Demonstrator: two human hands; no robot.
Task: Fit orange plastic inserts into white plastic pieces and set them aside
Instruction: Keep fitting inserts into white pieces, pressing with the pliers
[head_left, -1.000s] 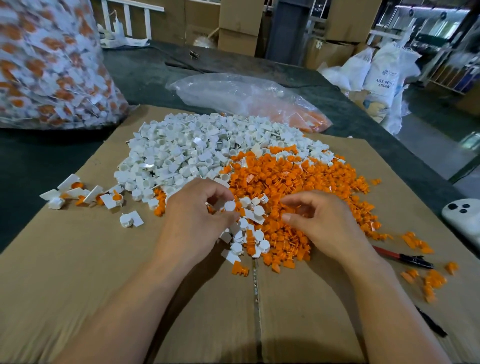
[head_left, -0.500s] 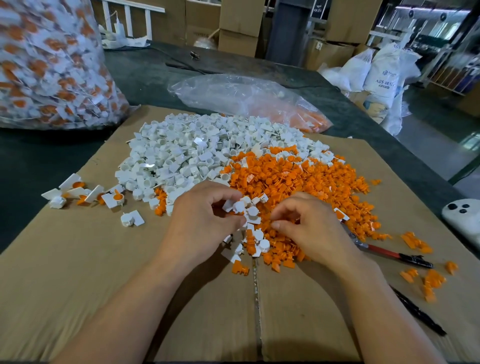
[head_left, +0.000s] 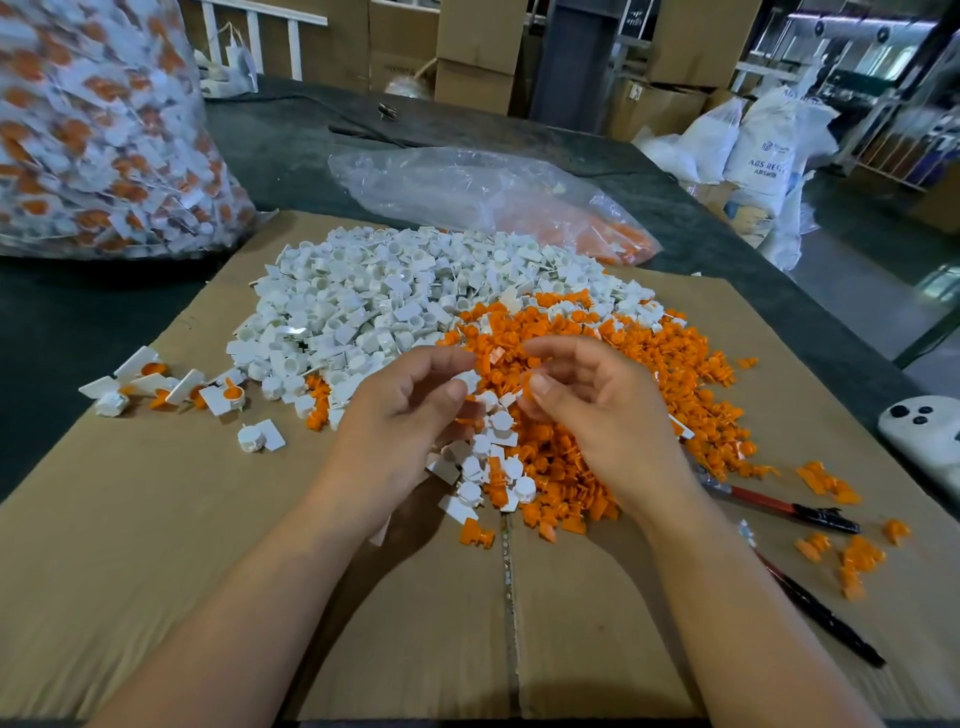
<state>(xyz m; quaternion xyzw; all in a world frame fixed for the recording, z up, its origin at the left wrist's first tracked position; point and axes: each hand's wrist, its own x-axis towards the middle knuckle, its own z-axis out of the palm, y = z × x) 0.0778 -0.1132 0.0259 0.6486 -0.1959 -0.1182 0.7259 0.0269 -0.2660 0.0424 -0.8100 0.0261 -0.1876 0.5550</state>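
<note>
With fingers (head_left: 439, 359) of left hand (head_left: 405, 423) curled in narrow, pinched a white piece (head_left: 468, 380) between thumb and forefinger, just above the near edge of the heaps. Held right hand (head_left: 602, 415) just beside it, palm turned inward, thumb and bent fingers closed on what looked like an orange insert (head_left: 523, 387), mostly hidden behind the thumb tip. Had the two parts almost touching, fingertip to fingertip; could not tell whether one sat in the other.

Worked over a cardboard sheet (head_left: 156, 545) laid on a dark table (head_left: 78, 322). Had a heap of white pieces (head_left: 363, 306) on the far left of the sheet and a heap of orange inserts (head_left: 649, 364) to its right, the two mingling directly under the hands. Saw a few assembled pieces (head_left: 156, 384) lying near the sheet's left edge, well apart from both hands.

Noted a full clear bag (head_left: 93, 130) of white-and-orange parts at far left on the table, and a slack clear bag (head_left: 493, 202) with orange parts inside behind the heaps. Noted red-handled pliers (head_left: 769, 504) and a black tool (head_left: 821, 610) on the cardboard right of the right forearm, among loose orange bits, and a white device (head_left: 924, 436) at the right edge.
</note>
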